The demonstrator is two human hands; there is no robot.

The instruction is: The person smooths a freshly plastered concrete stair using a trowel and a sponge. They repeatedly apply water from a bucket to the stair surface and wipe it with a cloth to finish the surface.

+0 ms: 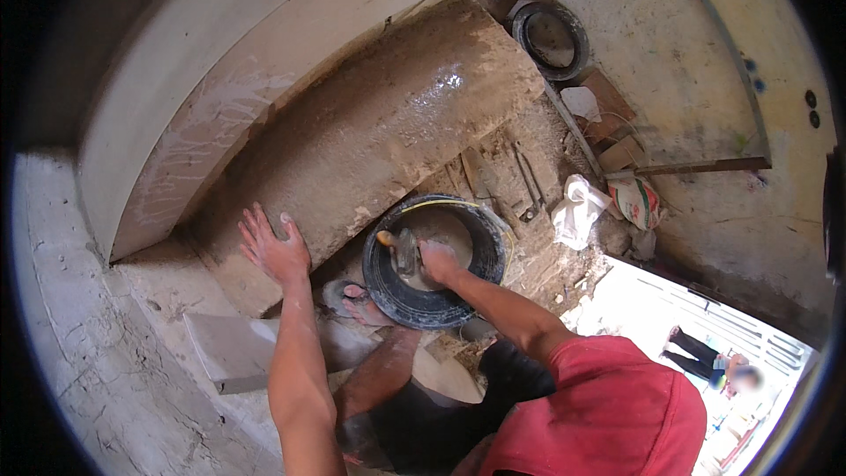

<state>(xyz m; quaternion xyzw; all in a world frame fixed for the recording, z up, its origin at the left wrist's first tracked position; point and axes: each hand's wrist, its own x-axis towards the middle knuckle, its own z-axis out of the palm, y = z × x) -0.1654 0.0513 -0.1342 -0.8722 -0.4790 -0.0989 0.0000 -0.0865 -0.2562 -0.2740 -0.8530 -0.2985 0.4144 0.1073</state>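
Note:
My left hand [278, 249] rests with spread fingers at the near left end of a long step [370, 115] coated in wet brown-grey mortar. Inside a round black rubber bucket [379, 286], my right hand [438, 262] is closed at a grey, mortar-smeared tool [405, 252] with an orange-yellow knob-like end; its exact kind does not show. Greyish wet mix [448, 227] lies in the bucket around the hand. A yellow strip [432, 200] runs along the bucket's far rim. My bare foot stands just left of the bucket.
A pale curved wall [220, 115] rises behind the step. Beyond the bucket lie metal bars [529, 178], a white plastic bag [577, 211] and a printed sack [636, 201]. Another black rubber bucket [577, 44] stands at the far right. Lower left is a grey slab [229, 348]. Another person [705, 357] is outside at right.

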